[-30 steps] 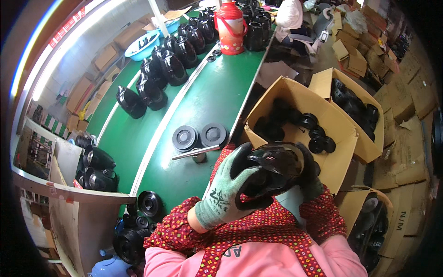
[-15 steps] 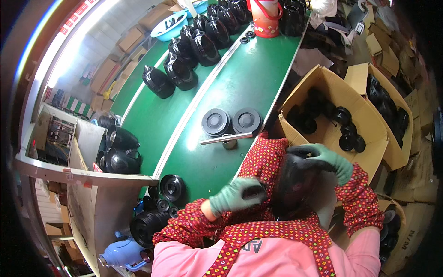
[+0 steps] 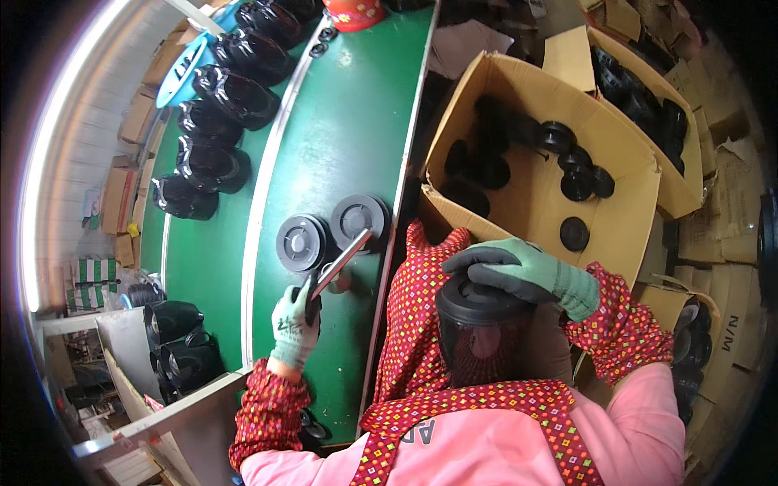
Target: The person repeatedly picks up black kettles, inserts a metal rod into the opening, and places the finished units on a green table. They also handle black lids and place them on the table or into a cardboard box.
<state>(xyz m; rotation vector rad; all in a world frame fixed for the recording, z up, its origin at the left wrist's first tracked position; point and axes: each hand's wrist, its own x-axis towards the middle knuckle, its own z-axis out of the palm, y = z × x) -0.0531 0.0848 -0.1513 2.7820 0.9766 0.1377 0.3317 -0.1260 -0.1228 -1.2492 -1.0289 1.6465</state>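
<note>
My left hand [image 3: 295, 330], in a green glove with a dark coated palm, is closed round the near end of a metal bar [image 3: 344, 264]. The bar slants over a short metal cylinder [image 3: 340, 282] on the green bench; whether the two are joined cannot be told. Two grey-black ridged discs [image 3: 301, 243] lie just beyond it. Between my lap and the bench stands a glossy dark jug-like body [image 3: 478, 352], a black round piece [image 3: 474, 301] on top. My right hand [image 3: 531, 275], gloved alike, grips this round piece from above, fingers curled over it.
Along the left of the green bench [image 3: 340, 121] stand several glossy black jug bodies [image 3: 212, 162]. An open cardboard box [image 3: 624, 170] with black round parts sits right of the bench. At the far end are a red bucket [image 3: 355, 12] and a blue basin [image 3: 182, 73].
My left hand has gone from beside the jug body to the metal bar, which has swung to a steeper slant. The jug body now stands more upright under my right hand. The view has shifted.
</note>
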